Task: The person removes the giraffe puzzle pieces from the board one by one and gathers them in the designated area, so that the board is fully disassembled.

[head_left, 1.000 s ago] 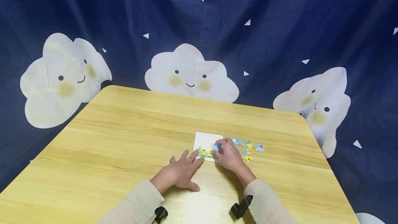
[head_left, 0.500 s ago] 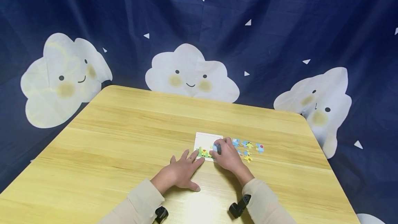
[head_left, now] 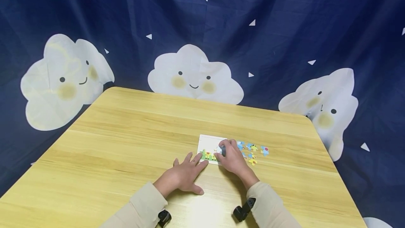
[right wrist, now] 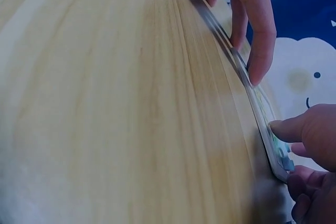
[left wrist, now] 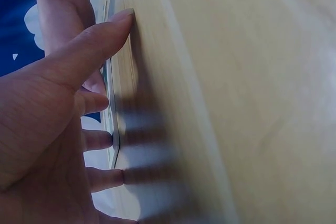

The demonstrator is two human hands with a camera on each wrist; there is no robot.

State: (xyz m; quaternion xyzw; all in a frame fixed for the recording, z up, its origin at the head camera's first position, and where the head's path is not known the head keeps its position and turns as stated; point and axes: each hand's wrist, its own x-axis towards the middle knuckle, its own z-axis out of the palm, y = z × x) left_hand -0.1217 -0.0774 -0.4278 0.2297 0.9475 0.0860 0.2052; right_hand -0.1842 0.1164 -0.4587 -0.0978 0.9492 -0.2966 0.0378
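Puzzle station, seen from beside the table. The left hand (head_left: 186, 174) is laid flat with fingers spread: index and middle fingertips on the near-left corner of the white jigsaw tray (head_left: 211, 140), the other two fingers on the wooden tabletop (head_left: 126, 157) beside it, thumb stretched back toward the person. Nothing is gripped by it.

The right hand (head_left: 235, 159) bends over the tray's right side, thumb and fingers curled around a light-blue jigsaw piece (right wrist: 286, 160). From the head, the fingers largely hide this piece; the right-wrist view shows it at the tray's edge, between thumb and fingers. Whether it is seated, I cannot tell.

In the tray: green-and-yellow assembled pieces (head_left: 207, 155) run along the near side; the upper part shows bare white base.

Loose pieces lie on the tabletop just right of the right hand. Noted: a blue piece with a red spot (head_left: 264, 150), farthest right; a yellow-and-blue piece (head_left: 251, 147); a yellow piece with a red patch (head_left: 252, 162), nearer the person.

Surroundings: beige sleeves (head_left: 147, 201), black wrist cameras (head_left: 164, 217), and a navy curtain (head_left: 177, 17) printed with smiling white clouds (head_left: 194, 64).
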